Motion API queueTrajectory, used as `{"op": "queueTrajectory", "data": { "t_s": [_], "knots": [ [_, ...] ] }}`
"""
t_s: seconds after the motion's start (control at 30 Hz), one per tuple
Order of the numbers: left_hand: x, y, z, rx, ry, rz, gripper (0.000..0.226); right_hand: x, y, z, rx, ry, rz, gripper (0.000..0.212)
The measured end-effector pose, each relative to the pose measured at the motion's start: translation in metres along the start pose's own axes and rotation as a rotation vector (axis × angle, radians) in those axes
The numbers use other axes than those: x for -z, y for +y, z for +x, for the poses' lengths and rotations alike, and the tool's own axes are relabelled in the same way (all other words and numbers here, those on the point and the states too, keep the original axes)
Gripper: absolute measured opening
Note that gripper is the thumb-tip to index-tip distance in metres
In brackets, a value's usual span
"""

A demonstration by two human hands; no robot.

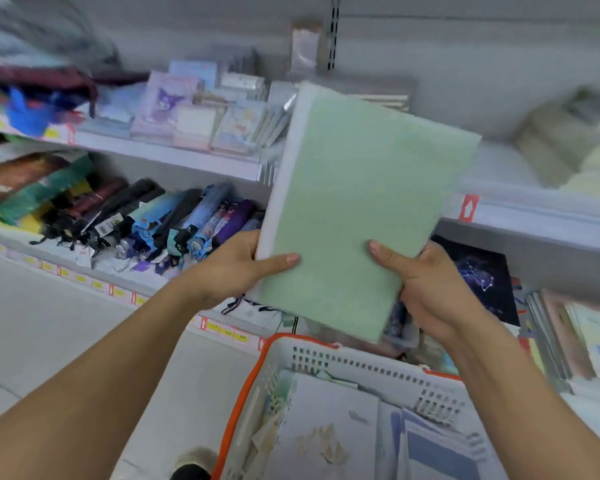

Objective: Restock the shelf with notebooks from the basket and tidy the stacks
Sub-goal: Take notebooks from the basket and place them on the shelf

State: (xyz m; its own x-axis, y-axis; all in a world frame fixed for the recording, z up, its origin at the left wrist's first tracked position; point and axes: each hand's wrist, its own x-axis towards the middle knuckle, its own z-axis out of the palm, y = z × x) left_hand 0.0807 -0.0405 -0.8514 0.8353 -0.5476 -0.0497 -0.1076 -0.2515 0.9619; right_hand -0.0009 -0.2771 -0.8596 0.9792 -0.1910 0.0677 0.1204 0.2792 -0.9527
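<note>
While both grip it, left hand [236, 268], right hand [426, 285], green notebook [357, 202]

Notebook above basket, before shelves

Notebook [354, 209] held between left hand [236, 268] and right hand [430, 289]; basket [361, 367] below, umbrellas [160, 220] left.

Two hands, left [229, 268] and right [430, 289], hold one green stack of notebooks [361, 209] above one basket [361, 367], while roughly a dozen folded umbrellas [174, 220] lie on one shelf [94, 282]; blurred shelf stacks cannot be counted.
</note>
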Motion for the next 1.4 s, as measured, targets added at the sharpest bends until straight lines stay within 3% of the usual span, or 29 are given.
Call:
{"op": "queueTrajectory", "data": {
  "t_s": [0.13, 0.23, 0.33, 0.4, 0.47, 0.63, 0.7, 0.8, 0.93, 1.03, 1.07, 1.13, 1.17, 1.23, 1.3, 1.33, 1.4],
  "knots": [
    [-0.015, 0.030, 0.002, -0.134, 0.262, -0.320, 0.021, -0.013, -0.040, 0.005, 0.050, -0.050, -0.058, 0.044],
    [-0.017, 0.043, 0.005, -0.146, 0.358, -0.369, 0.022, -0.021, -0.040, -0.010, 0.002, -0.040, -0.160, 0.039],
    [-0.014, 0.058, 0.008, -0.115, 0.304, -0.515, 0.032, -0.025, -0.051, -0.005, 0.001, 0.027, -0.068, 0.028],
    [-0.010, 0.067, 0.010, -0.123, 0.206, -0.704, 0.052, -0.030, -0.072, 0.015, -0.024, 0.073, 0.000, 0.023],
    [-0.007, 0.071, 0.013, -0.147, 0.212, -0.817, 0.066, -0.036, -0.097, 0.047, -0.054, 0.091, 0.058, 0.019],
    [-0.007, 0.060, 0.017, -0.108, 0.306, -0.724, 0.055, -0.046, -0.169, 0.163, -0.103, 0.121, 0.080, 0.018],
    [-0.004, 0.055, 0.019, -0.092, 0.327, -0.694, 0.053, -0.043, -0.180, 0.198, -0.137, 0.150, -0.055, 0.023],
    [0.002, 0.047, 0.021, -0.061, 0.363, -0.648, 0.051, -0.035, -0.176, 0.223, -0.137, 0.235, -0.341, 0.009],
    [0.005, 0.038, 0.022, -0.007, 0.396, -0.556, 0.044, -0.025, -0.162, 0.227, 0.009, 0.419, -0.556, 0.024],
    [0.006, 0.034, 0.018, 0.045, 0.383, -0.350, 0.038, -0.025, -0.141, 0.181, 0.428, 0.610, -0.933, 0.035],
    [0.006, 0.029, 0.016, 0.060, 0.376, -0.246, 0.035, -0.029, -0.123, 0.150, 0.625, 0.622, -0.981, 0.030],
    [0.005, 0.014, 0.015, 0.056, 0.321, 0.079, 0.032, -0.033, -0.063, 0.090, 0.809, 0.413, -0.946, 0.014],
    [0.004, 0.006, 0.016, 0.035, 0.258, 0.286, 0.031, -0.030, -0.023, 0.064, 0.741, 0.225, -0.976, 0.012],
    [0.000, -0.008, 0.014, 0.018, 0.063, 0.706, 0.027, -0.012, 0.068, 0.023, 0.306, -0.216, -1.167, 0.031],
    [-0.005, -0.013, 0.011, 0.049, -0.139, 0.968, 0.025, 0.018, 0.154, -0.009, -0.214, -0.521, -1.332, 0.077],
    [-0.008, -0.013, 0.010, 0.078, -0.220, 1.005, 0.025, 0.036, 0.189, -0.022, -0.398, -0.529, -1.377, 0.103],
    [-0.011, -0.011, 0.009, 0.135, -0.300, 0.997, 0.025, 0.071, 0.236, -0.042, -0.557, -0.369, -1.404, 0.134]
  ]
}}
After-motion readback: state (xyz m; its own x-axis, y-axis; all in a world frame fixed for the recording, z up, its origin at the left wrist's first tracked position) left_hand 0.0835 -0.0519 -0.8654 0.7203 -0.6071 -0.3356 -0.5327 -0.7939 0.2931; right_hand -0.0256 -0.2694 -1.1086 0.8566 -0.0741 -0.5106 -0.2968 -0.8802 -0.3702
